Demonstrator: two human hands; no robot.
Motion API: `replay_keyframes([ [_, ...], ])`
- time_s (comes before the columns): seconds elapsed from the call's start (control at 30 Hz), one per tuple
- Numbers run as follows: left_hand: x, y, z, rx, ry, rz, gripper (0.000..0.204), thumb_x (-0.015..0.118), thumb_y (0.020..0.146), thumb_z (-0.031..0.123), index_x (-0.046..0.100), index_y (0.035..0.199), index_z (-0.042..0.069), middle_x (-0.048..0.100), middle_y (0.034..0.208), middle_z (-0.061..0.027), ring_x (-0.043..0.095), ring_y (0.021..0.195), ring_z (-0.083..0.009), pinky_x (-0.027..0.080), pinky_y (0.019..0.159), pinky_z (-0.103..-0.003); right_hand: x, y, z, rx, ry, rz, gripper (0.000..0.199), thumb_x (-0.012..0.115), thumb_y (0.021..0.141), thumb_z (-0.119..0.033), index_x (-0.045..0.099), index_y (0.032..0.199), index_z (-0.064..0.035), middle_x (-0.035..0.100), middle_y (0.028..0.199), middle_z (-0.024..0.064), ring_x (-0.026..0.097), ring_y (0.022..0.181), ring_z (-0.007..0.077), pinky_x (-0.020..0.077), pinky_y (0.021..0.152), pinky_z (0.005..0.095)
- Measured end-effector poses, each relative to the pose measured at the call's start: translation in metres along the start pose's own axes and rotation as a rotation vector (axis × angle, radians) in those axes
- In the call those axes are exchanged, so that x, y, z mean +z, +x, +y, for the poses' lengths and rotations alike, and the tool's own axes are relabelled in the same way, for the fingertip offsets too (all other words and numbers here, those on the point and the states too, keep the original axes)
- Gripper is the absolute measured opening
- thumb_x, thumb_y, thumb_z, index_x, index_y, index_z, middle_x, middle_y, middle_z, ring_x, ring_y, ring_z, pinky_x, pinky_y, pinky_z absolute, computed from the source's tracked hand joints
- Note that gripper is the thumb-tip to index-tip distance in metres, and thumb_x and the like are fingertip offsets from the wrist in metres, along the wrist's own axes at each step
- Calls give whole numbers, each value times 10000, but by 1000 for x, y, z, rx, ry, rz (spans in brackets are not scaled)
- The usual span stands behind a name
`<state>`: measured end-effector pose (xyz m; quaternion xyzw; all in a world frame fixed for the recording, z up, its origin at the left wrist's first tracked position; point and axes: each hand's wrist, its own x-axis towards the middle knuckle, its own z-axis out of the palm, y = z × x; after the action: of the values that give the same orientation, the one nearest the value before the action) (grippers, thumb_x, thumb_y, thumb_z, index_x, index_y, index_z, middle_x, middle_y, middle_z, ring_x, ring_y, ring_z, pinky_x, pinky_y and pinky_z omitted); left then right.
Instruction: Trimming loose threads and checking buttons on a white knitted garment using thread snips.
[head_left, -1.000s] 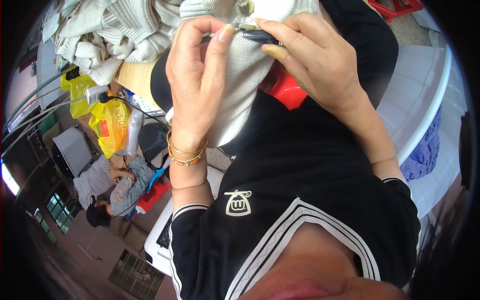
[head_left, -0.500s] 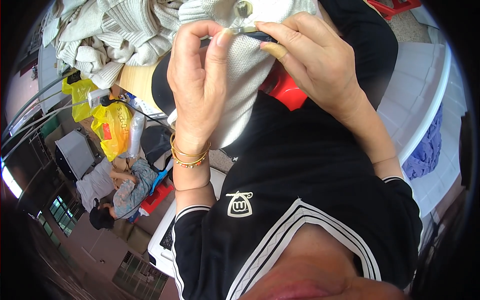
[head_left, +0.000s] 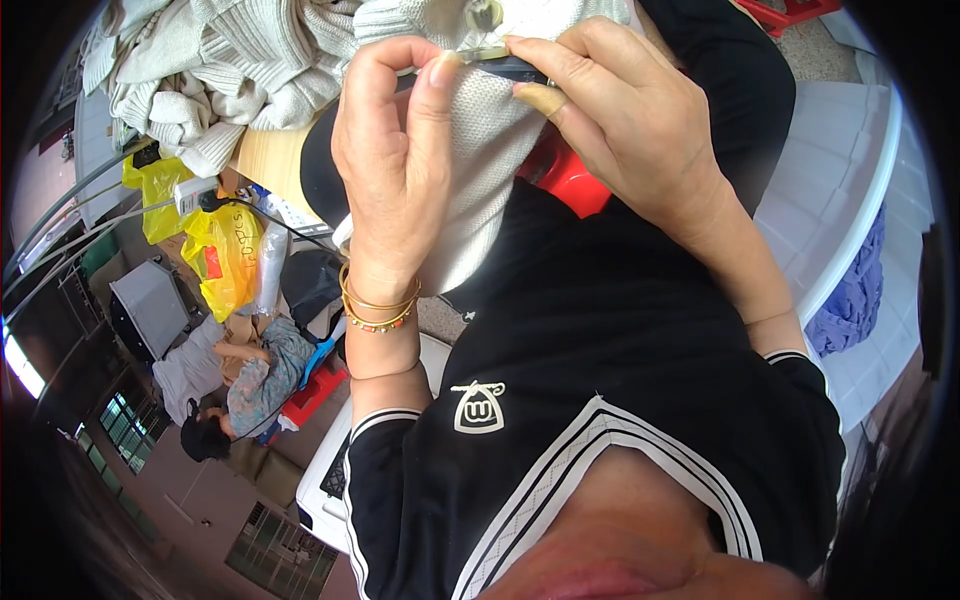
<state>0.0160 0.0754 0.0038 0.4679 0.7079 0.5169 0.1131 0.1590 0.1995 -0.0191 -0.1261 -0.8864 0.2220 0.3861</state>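
A cream knitted piece [head_left: 488, 130] hangs between my hands over a narrow shiny strip [head_left: 484, 54], which looks like the edge of a metal part. My left hand [head_left: 395, 150] pinches the knit's edge at this strip between thumb and forefinger; bangles circle that wrist. On the strip's other side, my right hand [head_left: 640, 125] is closed, forefinger at the strip and thumb just below it at the knit. A tan cover wraps the right thumb. Too little shows to tell what the right fingertips grip. Just beyond the strip is a small round grey-green part [head_left: 484, 15].
Cream ribbed knitwear [head_left: 230, 60] is heaped at the far left on a wooden tabletop [head_left: 275, 165]. Yellow plastic bags [head_left: 225, 260] and cables are at the left. A person [head_left: 255, 385] sits lower left. A red stool [head_left: 570, 175] shows below the knit. A white round table [head_left: 830, 180] is at right.
Both hands have shifted very slightly up and left, still at the strip. The knitted piece hangs nearly the same.
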Motion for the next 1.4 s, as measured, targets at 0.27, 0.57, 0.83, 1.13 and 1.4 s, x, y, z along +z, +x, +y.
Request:
replay_keyframes([
  [0.27,1,0,1,-12,-50,5,113,586,980,96,567,1031,-4,599,831,-16,531,670,-49,432,599,-194,0,-1,3,-45,-13,21,308,762,771,-118,707,1068,-61,583,812,30,586,683,168,484,607,276],
  [0.57,-23,-7,24,-61,-79,13,270,625,918,-10,542,1174,-36,576,1050,-73,603,894,-110,527,738,-221,-16,-14,7,14,377,-162,352,789,745,-157,690,1076,-88,592,804,29,583,647,186,463,550,287],
  [0.83,-98,-44,78,-28,286,261,344,764,724,-110,622,1034,-61,617,953,-111,593,738,-139,489,624,-221,-15,1,10,-150,526,-139,562,833,652,-86,674,1188,-30,593,802,57,544,635,140,426,529,247],
  [1.13,-127,-100,46,-7,596,77,230,775,691,-55,694,899,4,638,838,-111,625,767,-224,493,654,-280,9,33,-26,-302,527,-156,550,835,676,-85,653,1175,56,502,686,14,422,572,95,327,499,228],
  [1.4,-124,-92,5,-6,417,-79,173,760,760,70,701,918,33,660,812,-58,612,695,-175,465,642,-287,35,53,-46,-228,503,-353,690,668,541,79,670,1214,-74,508,719,22,501,543,116,410,480,248],
])
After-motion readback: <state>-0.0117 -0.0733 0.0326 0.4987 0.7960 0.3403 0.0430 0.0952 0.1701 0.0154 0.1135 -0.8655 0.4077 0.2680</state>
